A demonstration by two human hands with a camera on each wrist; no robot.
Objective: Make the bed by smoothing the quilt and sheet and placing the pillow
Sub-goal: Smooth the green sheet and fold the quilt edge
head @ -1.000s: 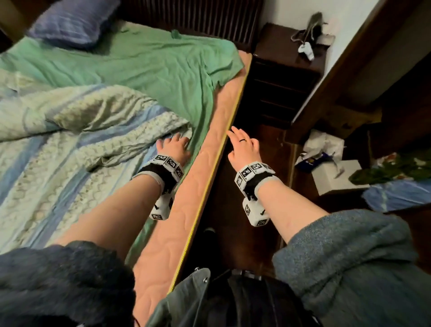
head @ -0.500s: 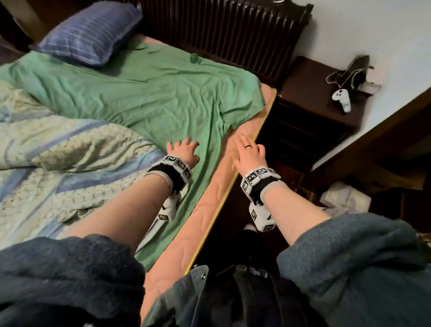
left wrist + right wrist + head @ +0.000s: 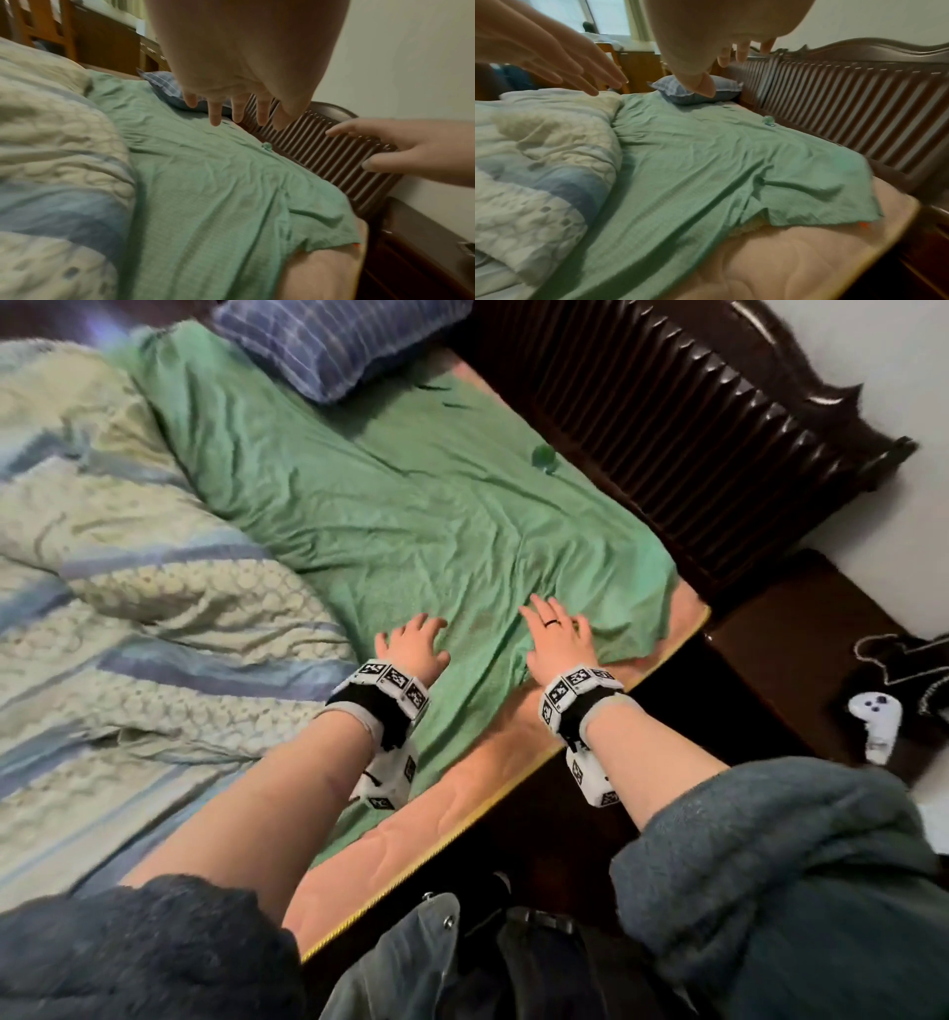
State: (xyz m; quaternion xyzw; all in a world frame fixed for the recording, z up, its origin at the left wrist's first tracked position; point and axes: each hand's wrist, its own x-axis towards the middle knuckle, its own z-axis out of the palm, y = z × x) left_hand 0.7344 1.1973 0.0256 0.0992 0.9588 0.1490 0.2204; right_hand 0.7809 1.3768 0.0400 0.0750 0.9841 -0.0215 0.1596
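The green sheet (image 3: 411,521) lies under both spread, empty hands, left hand (image 3: 415,643) beside right hand (image 3: 560,639).

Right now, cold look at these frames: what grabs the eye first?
The green sheet stands out: wrinkled, its corner pulled back from the bare pink mattress at the near edge by the dark slatted headboard. Both hands hang over it with straight fingers, left hand beside right hand. The quilt lies bunched to the left, and the blue striped pillow sits at the far end against the headboard.
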